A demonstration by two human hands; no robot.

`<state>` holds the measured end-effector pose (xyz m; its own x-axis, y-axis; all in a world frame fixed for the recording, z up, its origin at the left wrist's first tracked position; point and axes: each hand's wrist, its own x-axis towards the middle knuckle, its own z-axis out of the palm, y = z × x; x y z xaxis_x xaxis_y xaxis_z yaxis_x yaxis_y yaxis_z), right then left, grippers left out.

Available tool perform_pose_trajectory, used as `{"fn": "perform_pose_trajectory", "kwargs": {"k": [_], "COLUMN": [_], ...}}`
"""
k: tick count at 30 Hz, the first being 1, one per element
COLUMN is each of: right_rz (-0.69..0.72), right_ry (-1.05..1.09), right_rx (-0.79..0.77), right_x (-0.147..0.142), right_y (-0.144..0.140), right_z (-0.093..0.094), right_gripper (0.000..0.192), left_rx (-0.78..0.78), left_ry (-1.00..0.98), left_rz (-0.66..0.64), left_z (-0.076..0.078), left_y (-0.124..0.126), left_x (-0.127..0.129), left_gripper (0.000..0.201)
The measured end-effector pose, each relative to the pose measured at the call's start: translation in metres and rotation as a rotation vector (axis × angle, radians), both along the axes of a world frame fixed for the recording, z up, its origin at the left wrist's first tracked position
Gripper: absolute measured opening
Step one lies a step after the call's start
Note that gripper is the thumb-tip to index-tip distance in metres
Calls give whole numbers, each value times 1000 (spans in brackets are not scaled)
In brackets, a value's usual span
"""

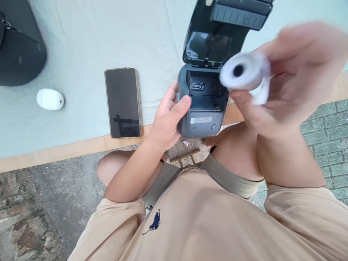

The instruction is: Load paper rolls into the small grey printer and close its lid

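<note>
Head view shows my left hand wrapped around the left side of a small dark grey plastic label printer, thumb across its front corner and fingers behind, so the body stays steady at the near edge of the table. Its black hinged lid stands tipped back on the far side, which leaves the paper bay open to me; a small printed sticker shows inside the bay, otherwise bare.

My right hand is raised just right of the printer, blurred, its fingers closed around a white paper roll. I hold the roll sideways, its dark core hole facing me, with a short loose tail of paper hanging below it. It hangs above the right edge of the open bay; whether it touches the printer I cannot tell.

Left of the printer, a black smartphone with a gold rim lies flat, screen up, on the pale grey cloth covering the table. Farther left sits a small white oval plastic case, and a black bag fills the far left corner.
</note>
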<state>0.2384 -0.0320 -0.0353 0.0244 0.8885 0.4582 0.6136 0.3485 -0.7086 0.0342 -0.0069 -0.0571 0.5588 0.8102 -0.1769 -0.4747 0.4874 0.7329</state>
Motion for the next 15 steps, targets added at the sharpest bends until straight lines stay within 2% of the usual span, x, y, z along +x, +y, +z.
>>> {"fn": "perform_pose_trajectory", "kwargs": {"k": [3, 6, 11, 15], "right_rz": [77, 51, 69, 55], "right_ry": [-248, -332, -294, -351], "right_rx": [134, 104, 81, 33], "right_x": [-14, -22, -22, -17], "right_y": [-1, 1, 2, -2], "right_z": [6, 13, 19, 17], "right_gripper": [31, 19, 18, 22], "left_rx": [5, 1, -7, 15], "left_ry": [29, 20, 31, 43], "left_rz": [14, 7, 5, 9], "left_z": [0, -1, -1, -1], "left_y": [-1, -2, -1, -1], "left_x": [1, 1, 0, 1], "left_gripper": [38, 39, 42, 37]}}
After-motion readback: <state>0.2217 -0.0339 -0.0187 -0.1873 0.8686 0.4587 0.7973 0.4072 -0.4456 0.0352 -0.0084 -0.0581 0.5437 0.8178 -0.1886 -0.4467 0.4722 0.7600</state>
